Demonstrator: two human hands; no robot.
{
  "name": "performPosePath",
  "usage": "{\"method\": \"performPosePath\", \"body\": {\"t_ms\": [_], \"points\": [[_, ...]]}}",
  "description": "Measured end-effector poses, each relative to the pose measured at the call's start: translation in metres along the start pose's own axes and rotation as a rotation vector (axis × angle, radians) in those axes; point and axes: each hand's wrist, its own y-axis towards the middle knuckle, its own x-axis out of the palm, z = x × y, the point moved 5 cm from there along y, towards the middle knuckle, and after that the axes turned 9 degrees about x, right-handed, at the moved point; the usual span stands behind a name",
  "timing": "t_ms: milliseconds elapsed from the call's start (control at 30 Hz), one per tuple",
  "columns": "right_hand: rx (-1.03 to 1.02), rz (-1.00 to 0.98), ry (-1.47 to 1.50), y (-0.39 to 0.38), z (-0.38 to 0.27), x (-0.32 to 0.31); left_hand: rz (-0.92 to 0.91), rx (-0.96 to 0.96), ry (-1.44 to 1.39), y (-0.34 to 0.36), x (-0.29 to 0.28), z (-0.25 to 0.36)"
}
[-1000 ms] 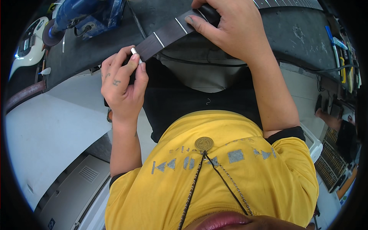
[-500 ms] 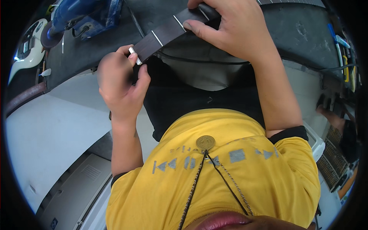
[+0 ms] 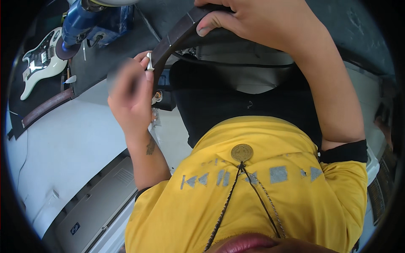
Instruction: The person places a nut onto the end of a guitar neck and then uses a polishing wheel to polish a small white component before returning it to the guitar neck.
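Dark workbench (image 3: pixel 105 63); right hand (image 3: pixel 249 19) clasps fretted neck (image 3: pixel 176 34), left hand (image 3: pixel 130 86) pinches white piece (image 3: pixel 149 62) at its end

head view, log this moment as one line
left hand: pinches white piece at end of dark guitar neck | right hand: grips same neck | upper left: blue machine, white guitar body

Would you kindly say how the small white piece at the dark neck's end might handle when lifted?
The white piece is probably light, being small and slim. Its clean edges suggest stiffness; its smooth-looking surface may slip.
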Motion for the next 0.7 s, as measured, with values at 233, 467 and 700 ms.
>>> {"method": "performPosePath", "body": {"t_ms": [233,467,700], "points": [[0.031,0.065,0.001,0.002,0.003,0.002,0.012,-0.2,-0.151,0.003,-0.005,-0.009],[0.052,0.145,0.021,0.0,0.004,0.003,0.015,-0.215,-0.211,0.006,-0.004,-0.011],[0.063,0.119,0.032,0.0,0.006,0.005,0.038,-0.25,-0.268,0.008,-0.001,-0.009]]}}
